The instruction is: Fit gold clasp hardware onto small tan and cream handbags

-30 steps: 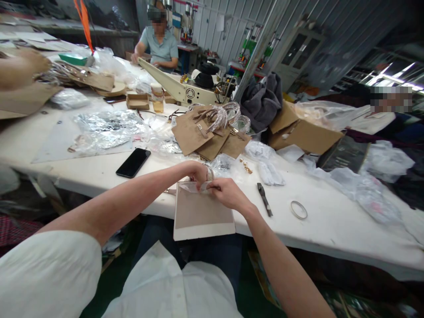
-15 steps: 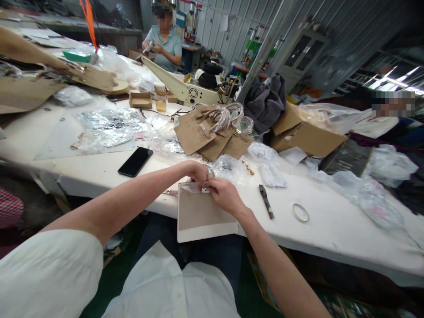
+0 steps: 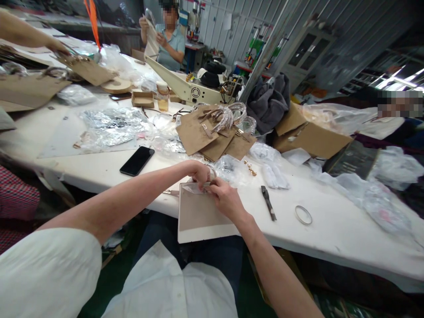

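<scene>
A beige bag panel (image 3: 200, 214) leans over the table's front edge above my lap, with a clear film along its top. My left hand (image 3: 199, 172) is closed at that top edge, its fingers curled downward; what they pinch is hidden. From the other side my right hand (image 3: 227, 198) presses thumb and fingers together on the same edge, beside a small metal fitting partly covered by the fingers. Behind the hands lie crumpled clear plastic (image 3: 229, 167) and a stack of brown bag panels (image 3: 195, 132) with plastic-wrapped handles (image 3: 222, 121).
A dark flat metal tool (image 3: 268, 203), a ring (image 3: 303, 215) and small gold pieces (image 3: 250, 168) lie to the right. A phone (image 3: 137, 160) lies left. Farther off are a cream machine (image 3: 194, 90), a cup (image 3: 162, 98), a cardboard box (image 3: 314, 134) and a co-worker (image 3: 170, 44).
My hands stay at the panel's top edge, with only slight finger movement. The co-worker opposite has raised a pale piece. At far left, another person's arm has shifted over the brown panels.
</scene>
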### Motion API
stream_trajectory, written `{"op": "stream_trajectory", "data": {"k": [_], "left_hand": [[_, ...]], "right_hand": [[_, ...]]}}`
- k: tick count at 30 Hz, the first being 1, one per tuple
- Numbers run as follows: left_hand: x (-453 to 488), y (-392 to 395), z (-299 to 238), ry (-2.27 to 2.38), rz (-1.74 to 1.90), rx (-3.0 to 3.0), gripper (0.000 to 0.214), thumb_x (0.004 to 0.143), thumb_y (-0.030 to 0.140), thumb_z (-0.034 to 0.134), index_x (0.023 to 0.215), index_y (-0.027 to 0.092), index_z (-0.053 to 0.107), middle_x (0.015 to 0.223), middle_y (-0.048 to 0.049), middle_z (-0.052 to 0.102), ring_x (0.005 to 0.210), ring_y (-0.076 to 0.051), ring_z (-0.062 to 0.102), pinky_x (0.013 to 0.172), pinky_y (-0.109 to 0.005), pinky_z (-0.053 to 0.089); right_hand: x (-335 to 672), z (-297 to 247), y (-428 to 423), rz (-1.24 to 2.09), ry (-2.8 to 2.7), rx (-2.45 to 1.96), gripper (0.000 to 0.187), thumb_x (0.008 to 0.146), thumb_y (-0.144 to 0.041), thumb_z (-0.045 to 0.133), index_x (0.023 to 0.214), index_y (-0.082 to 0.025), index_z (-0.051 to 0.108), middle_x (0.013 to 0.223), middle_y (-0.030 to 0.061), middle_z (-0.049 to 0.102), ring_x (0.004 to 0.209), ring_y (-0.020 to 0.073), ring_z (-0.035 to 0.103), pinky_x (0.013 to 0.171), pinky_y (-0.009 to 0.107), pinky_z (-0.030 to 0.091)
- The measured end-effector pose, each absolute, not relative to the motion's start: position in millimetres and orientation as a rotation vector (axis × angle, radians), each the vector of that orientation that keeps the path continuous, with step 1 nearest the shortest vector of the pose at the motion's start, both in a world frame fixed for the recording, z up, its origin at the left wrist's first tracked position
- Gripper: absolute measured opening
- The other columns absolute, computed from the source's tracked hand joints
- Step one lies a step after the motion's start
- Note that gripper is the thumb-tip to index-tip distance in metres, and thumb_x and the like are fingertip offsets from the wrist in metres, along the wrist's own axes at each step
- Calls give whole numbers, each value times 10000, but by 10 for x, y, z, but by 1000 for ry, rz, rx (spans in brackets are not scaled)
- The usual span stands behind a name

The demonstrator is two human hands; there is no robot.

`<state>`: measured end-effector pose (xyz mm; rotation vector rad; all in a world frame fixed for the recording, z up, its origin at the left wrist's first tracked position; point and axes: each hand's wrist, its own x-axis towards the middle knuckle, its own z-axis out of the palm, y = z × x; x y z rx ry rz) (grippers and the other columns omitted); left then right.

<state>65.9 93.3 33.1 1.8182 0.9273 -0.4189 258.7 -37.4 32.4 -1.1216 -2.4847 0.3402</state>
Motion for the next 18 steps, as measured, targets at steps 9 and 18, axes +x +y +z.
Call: {"op": "stream_trajectory", "data": {"k": [9, 18], "left_hand": [[633, 930, 331, 826, -429, 1713, 465, 455, 258, 934, 909, 219, 844, 814, -16, 743, 945, -293, 692, 966, -463, 598], [590, 961, 409, 734, -452, 1646, 417, 433, 357, 991, 762, 211, 780, 735, -11, 699, 820, -257, 676, 842, -427, 625]], "right_hand": [[2594, 267, -529, 357, -2444, -1028, 278, 1069, -96, 608, 1276, -231, 734, 1227, 109, 670, 1141, 273, 638, 968, 390, 560], [2541, 197, -512, 330, -2385, -1070, 195, 1092, -131, 623, 1129, -244, 778, 1104, 76, 664, 1013, 240, 633, 852, 343, 529]]}}
